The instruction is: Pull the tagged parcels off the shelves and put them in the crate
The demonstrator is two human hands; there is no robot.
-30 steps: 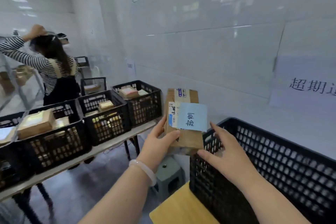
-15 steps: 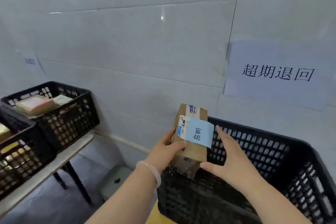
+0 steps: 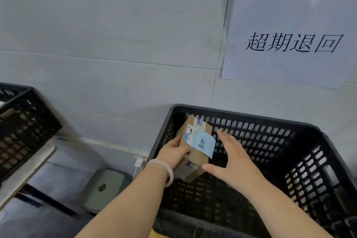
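Observation:
A brown cardboard parcel (image 3: 195,160) with a light blue handwritten tag (image 3: 203,144) is tilted inside the left end of a large black plastic crate (image 3: 301,160). My left hand (image 3: 174,153), with a pale bracelet on the wrist, grips the parcel's left side. Against the parcel's right side rests my right hand (image 3: 230,157), fingers spread, thumb at the parcel's lower corner. Below the parcel the crate's perforated floor shows with nothing on it.
A paper sign (image 3: 289,42) with black characters hangs on the tiled wall above the crate. A second black crate (image 3: 23,127) sits on a table at the left. A grey stool (image 3: 104,187) stands on the floor between them.
The parcel has gone from in front of the crate's left rim to down inside the crate, both hands moving with it. My view has turned right and downward.

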